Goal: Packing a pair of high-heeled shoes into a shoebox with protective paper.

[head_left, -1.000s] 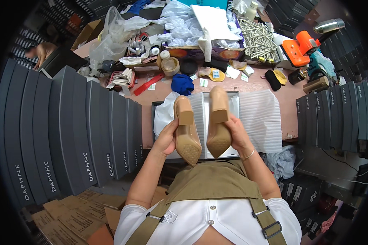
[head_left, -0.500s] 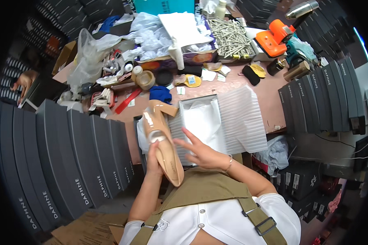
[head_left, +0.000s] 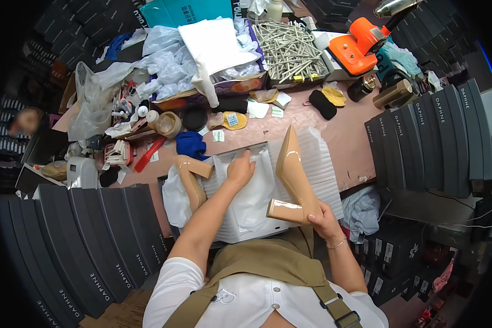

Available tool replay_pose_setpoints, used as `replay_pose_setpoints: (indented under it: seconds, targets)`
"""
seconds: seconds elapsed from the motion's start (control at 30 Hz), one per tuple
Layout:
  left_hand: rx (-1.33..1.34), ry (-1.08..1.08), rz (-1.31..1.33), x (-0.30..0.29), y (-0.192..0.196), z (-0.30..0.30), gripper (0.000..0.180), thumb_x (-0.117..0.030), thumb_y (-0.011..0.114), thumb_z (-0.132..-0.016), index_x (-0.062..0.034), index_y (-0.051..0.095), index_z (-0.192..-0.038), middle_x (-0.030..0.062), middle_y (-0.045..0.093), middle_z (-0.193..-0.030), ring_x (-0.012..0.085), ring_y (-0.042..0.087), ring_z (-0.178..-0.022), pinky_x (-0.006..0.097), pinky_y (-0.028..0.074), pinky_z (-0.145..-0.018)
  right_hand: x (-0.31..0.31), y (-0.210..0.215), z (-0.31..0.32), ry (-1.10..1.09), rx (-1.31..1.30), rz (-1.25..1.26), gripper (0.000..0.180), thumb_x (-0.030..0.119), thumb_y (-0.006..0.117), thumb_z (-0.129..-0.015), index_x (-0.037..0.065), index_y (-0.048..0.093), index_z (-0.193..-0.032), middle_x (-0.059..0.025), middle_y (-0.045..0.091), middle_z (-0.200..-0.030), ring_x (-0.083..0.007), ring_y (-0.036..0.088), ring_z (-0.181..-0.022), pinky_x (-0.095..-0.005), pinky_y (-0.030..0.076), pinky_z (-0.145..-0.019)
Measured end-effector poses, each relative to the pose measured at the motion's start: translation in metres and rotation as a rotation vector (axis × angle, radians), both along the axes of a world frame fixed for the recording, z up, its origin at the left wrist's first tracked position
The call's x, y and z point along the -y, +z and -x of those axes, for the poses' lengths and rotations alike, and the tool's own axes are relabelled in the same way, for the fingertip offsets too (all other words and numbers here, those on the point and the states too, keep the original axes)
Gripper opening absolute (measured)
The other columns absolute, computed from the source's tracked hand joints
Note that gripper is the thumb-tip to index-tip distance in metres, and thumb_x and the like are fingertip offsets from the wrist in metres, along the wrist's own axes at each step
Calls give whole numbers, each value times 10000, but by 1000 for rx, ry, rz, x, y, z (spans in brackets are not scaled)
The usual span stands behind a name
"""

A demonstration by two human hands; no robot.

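Presently the right shoe (head_left: 293,177), a beige block-heeled pump, is held up over the right half of the open box (head_left: 246,232). Its long axis runs from the heel at the lower end, near the person's body, to the pointed toe, which slants up and away toward the far side of the bench (head_left: 344,123). The right hand (head_left: 323,220) has its grip closed around the heel block, so the shoe extends forward and slightly left from that hand.

The left shoe (head_left: 194,180) of the same colour lies at the left edge of the box, on white wrapping, heel toward the far side, toe toward the body. No hand holds it.

The left hand (head_left: 240,168) rests palm down on the white paper (head_left: 254,197) inside the box, fingers spread, holding nothing. It sits between the two shoes, just beside the lying one.

Ribbed foam sheet (head_left: 325,175) lies under and right of the held shoe. Dark flat boxes (head_left: 65,240) stand in rows at left and right. Tissue, bags, an orange tool (head_left: 361,46) and small items crowd the far bench.
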State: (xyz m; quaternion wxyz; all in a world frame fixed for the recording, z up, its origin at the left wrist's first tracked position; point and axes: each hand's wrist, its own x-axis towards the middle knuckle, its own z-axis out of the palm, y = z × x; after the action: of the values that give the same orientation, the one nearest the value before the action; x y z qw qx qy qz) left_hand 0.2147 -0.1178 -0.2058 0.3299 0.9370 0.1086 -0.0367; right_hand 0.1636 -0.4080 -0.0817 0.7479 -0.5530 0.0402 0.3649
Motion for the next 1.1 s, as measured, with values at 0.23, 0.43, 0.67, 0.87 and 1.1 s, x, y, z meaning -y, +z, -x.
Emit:
replay_pose_setpoints:
  seconds: [0.23,0.43,0.67,0.87,1.1]
  targets:
    - [-193,73,624,-6,23,39,182,-233,554,-926,-53,526,-936,135,638,-808,233,630,-641,352,518,-594,1,-2,11,-125,-55,-264,695,270,706,-756,-41,429,-1312,-113,561,-1190,-226,573,-1078,-373,492,-893]
    - [341,289,767,-90,189,56,371,-338,543,-960,-51,552,-724,-11,510,-655,80,538,-627,256,440,-554,5,-22,11,-187,-259,-911,724,347,640,-815,-18,352,-1370,-206,536,-1230,-356,581,-1088,-448,576,-783]
    - [572,-56,-280,-101,278,46,406,-327,584,-903,-18,575,-639,142,502,-627,314,531,-575,417,398,-536,-33,4,36,-93,-199,-1065,615,511,562,-860,73,508,-1289,-176,585,-1187,-387,587,-1051,-345,579,-718]
    - [540,-71,-347,-86,202,35,180,-193,604,-803,-42,576,-709,130,569,-730,337,587,-675,447,465,-606,-10,22,63,-123,-102,-889,688,512,592,-823,5,494,-1277,-172,618,-1118,-353,625,-967,-395,564,-742]
    - [509,-387,79,-30,206,84,286,10,561,-724,-10,533,-1008,183,554,-1078,370,584,-919,425,490,-731,16,107,68,156,43,-267,738,373,674,-770,-104,432,-1279,-149,603,-1144,-207,624,-973,-328,511,-847]
